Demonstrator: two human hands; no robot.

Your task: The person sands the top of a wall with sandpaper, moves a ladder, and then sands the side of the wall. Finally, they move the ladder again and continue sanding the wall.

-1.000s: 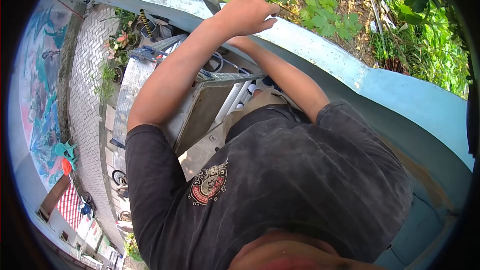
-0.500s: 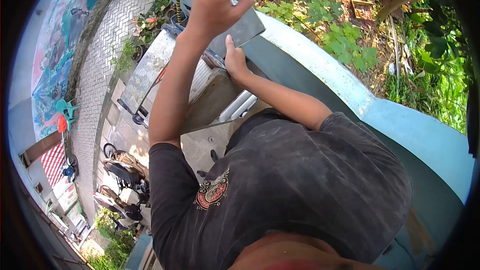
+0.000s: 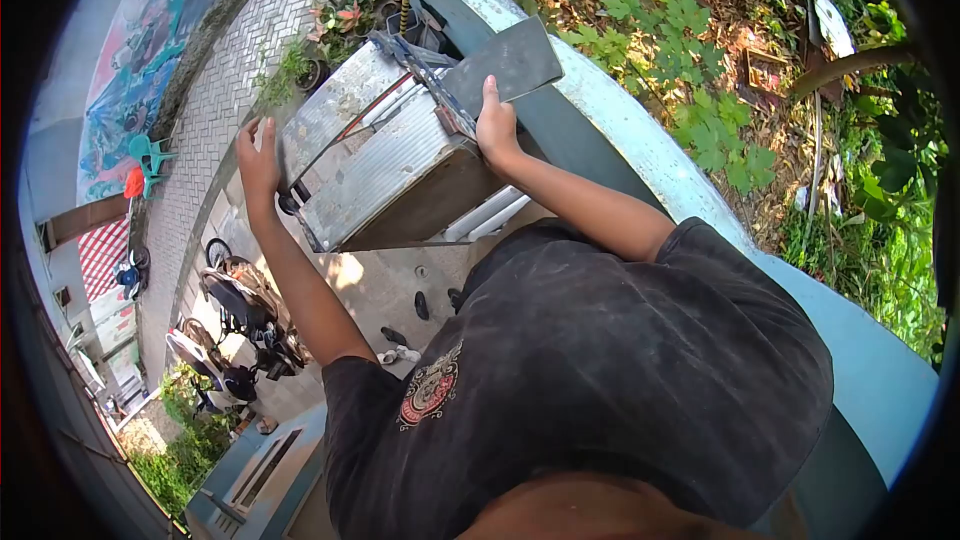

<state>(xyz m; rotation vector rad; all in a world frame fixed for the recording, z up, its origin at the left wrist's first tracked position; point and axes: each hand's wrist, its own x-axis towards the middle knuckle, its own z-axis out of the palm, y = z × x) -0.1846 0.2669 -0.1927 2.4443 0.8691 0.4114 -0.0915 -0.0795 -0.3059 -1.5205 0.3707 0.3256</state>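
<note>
A flat dark grey panel [image 3: 508,62] with rounded corners slants over the blue wall's edge. My right hand [image 3: 495,130] grips its near edge, thumb laid along the top face and the other fingers hidden beneath. Off to the left, my left hand [image 3: 258,155] is held out with its fingers apart and nothing in them. Between the two hands stands a worn metal structure with a ribbed, whitish top [image 3: 375,180] and a blue-grey frame [image 3: 425,65] at its far end, close by the panel.
A pale blue wall [image 3: 640,145] runs along my right, with leafy plants [image 3: 690,90] beyond it. Motorbikes [image 3: 245,315] are parked below at left. A green chair [image 3: 150,160] stands beside the paved lane [image 3: 215,70]. Dark sandals [image 3: 421,305] lie on the ground.
My left hand has moved from above the panel down and out to the left. The right hand keeps its grip on the panel. The view has shifted slightly.
</note>
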